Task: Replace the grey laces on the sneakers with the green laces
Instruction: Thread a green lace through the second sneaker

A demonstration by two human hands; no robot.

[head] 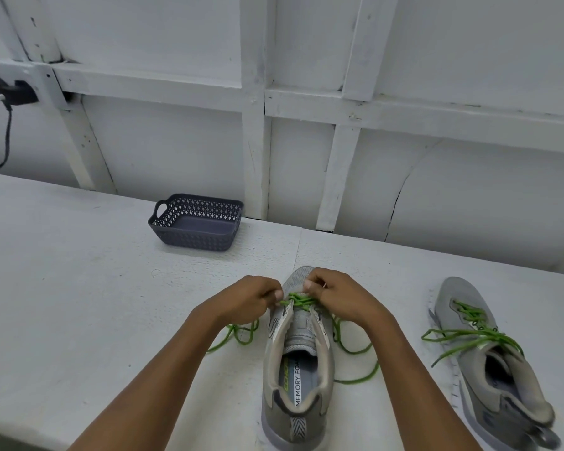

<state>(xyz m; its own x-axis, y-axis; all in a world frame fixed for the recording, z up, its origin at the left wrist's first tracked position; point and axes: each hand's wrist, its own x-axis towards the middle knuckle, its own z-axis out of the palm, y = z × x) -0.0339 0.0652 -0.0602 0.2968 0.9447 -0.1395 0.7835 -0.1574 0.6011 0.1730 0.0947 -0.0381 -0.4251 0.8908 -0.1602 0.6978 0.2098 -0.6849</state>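
Head view, working outward from the hands: the left hand (248, 299) and the right hand (336, 296) are meeting over the front of the near sneaker (298, 362), both with fingers curled, and each is pinching the green lace (302, 301) between thumb and fingertips right where it is crossing the lowest eyelets. We are reading this as the threading step on the sneaker in hand, at the early rows: the lace is showing only near the toe, while the upper eyelets and the tongue are lying bare toward the heel. The lace is trailing out from under both hands, one length looping on the table (79, 288) just left of the shoe, the other curling off to the right and back toward the heel. The shoe itself is lying directly below the hands, toe pointing away from us, heel nearest the camera. For the next move we are judging that each free end is going to need picking up, crossing over the tongue and feeding through the next eyelet pair, with the tension being evened out side to side; which end is going first we cannot tell. Well apart to the right, the second sneaker (489, 359) is lying tilted, with a second green lace (469, 333) running through its eyelets, ends loose and not tied. Farther back on the left a dark basket (205, 198) is sitting near the wall. We are not seeing any grey laces in view.
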